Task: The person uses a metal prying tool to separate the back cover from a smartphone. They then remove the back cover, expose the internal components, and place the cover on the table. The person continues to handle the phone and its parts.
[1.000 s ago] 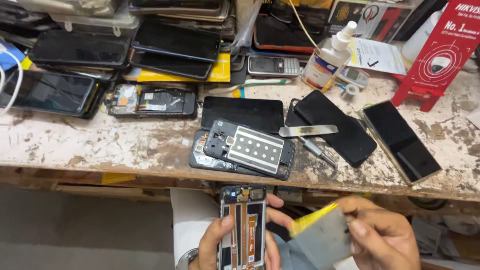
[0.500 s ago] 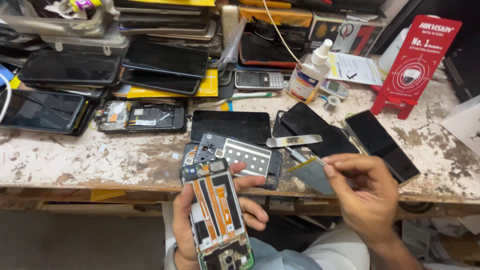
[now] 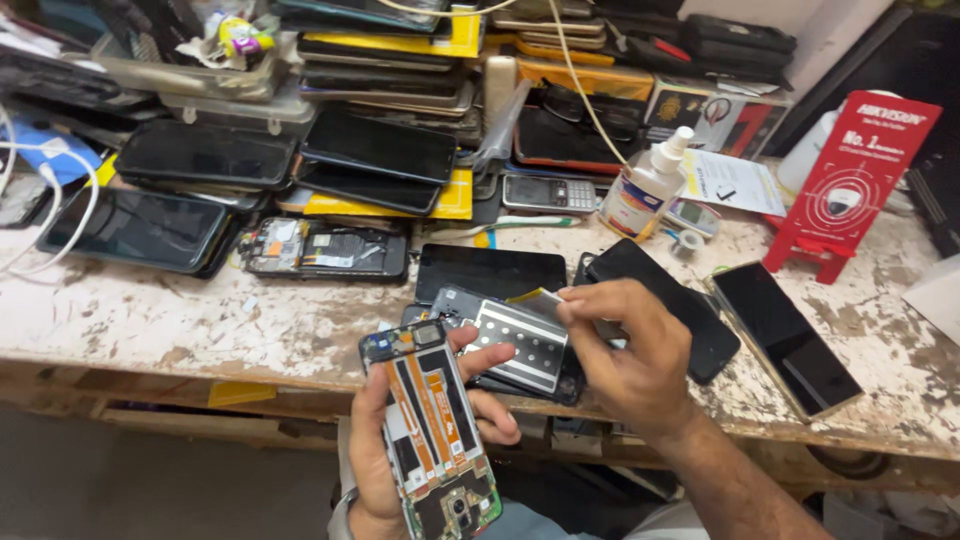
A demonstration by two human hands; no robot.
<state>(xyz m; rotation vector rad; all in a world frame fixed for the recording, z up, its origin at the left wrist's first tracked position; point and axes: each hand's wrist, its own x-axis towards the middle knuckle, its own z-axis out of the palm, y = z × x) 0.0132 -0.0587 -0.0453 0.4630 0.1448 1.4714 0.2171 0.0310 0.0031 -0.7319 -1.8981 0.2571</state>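
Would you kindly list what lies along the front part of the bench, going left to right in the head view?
Dark tablet → opened phone with bare circuit boards → stripped phone frame in the left hand → right hand over the perforated silver plate → black phone → red stand.

- Two hands: left hand (image 3: 385, 450), right hand (image 3: 630, 350)
- One opened phone (image 3: 432, 430), held
- One white bottle (image 3: 645, 190)
- One red stand (image 3: 850, 185)
- One keypad phone (image 3: 548, 193)

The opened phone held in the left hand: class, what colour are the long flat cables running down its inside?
Orange, on the opened phone, seen in the head view.
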